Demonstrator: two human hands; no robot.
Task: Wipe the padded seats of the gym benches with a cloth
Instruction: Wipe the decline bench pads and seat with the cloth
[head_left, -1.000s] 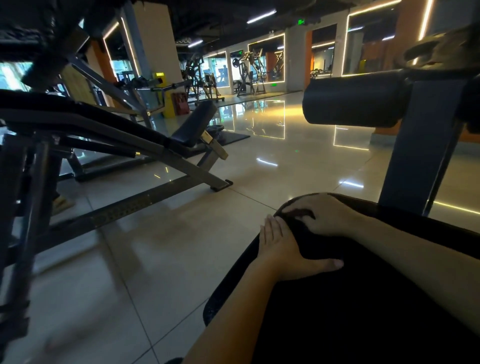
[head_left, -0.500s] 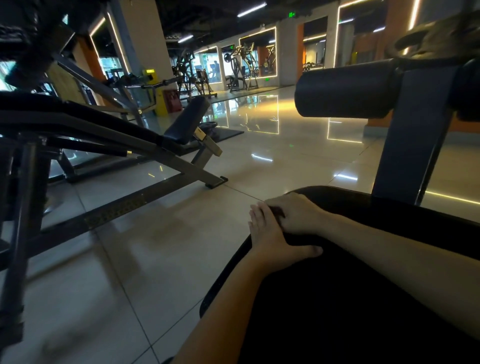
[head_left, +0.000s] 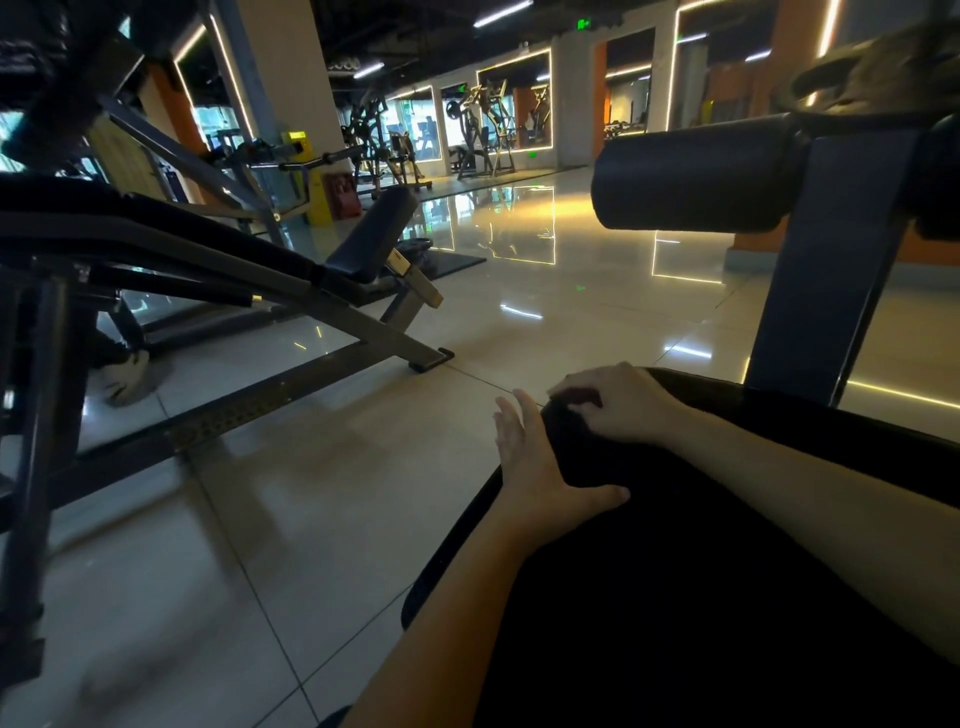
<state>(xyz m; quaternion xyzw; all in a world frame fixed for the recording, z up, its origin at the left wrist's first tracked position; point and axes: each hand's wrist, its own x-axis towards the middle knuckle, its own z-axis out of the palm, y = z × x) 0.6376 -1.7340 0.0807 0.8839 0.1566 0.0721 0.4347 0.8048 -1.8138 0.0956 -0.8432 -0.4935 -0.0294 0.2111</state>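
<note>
1 padded seat (head_left: 701, 597) fills the lower right of the view, black and close. At its far rim a dark cloth (head_left: 574, 402) is bunched, barely told from the pad. The right hand (head_left: 621, 405) is curled down onto it. The left hand (head_left: 537, 467) is laid flat along the seat's left edge, fingers straight, thumb spread. Wiping of the far end is judged in hand. Next, a stroke back along the pad is called for, clear of the roller pad (head_left: 696, 176) and post (head_left: 821, 270).
</note>
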